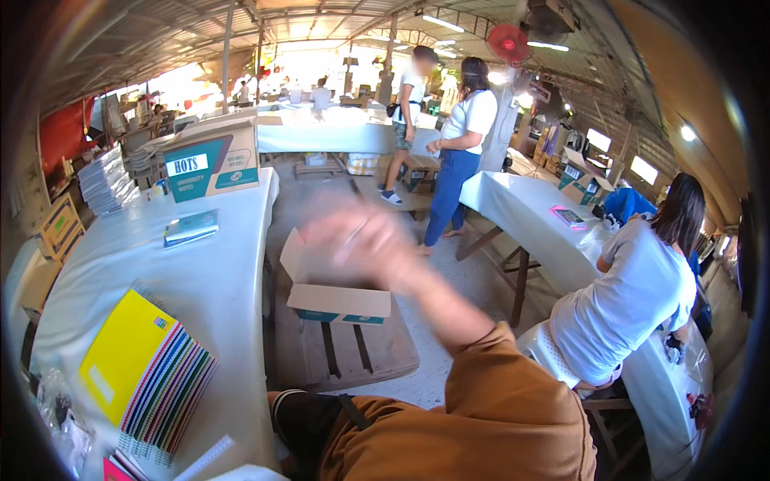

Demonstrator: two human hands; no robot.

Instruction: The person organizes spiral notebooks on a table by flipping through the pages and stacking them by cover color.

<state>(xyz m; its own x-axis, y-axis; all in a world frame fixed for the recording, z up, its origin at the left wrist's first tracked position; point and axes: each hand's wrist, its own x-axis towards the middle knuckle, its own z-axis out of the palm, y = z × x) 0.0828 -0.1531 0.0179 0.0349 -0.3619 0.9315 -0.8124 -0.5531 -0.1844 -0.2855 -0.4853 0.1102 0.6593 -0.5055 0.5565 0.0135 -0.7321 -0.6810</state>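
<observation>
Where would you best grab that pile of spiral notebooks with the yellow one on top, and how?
Probably squeeze the pile across its two long sides, coming from the aisle edge of the table: its coloured edges face that way, exposed. Wire coils stick out at the far and near ends, so those look worse to hold.

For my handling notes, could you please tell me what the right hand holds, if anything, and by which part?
It cannot be told: the right hand is too blurred.
</observation>
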